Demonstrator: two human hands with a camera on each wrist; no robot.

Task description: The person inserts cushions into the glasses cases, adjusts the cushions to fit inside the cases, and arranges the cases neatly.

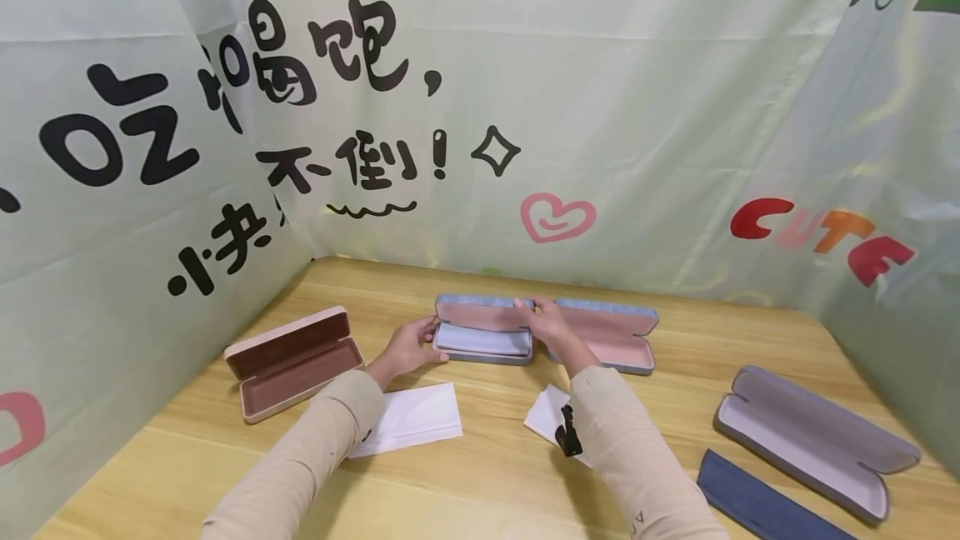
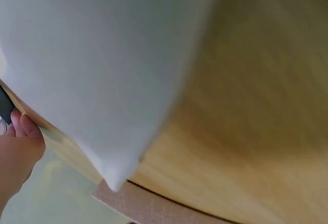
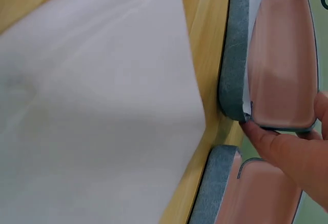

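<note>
A blue glasses case with pink lining stands with its lid raised at the back middle of the table, in the head view. In its base lies a folded pale cloth. My left hand holds the case's left end, thumb at the front corner and fingers round the side. At the right end, my right hand grips the case, its fingers by the lid. The right wrist view has one digit of this hand against the base's corner, just under the cloth's edge. In the left wrist view, a white cloth fills much of the picture.
Another blue case with pink lining stands open just right. An open pink case with brown lining is at the left, an open grey-purple one at the right. White cloths lie below my forearms; a navy cloth lies front right.
</note>
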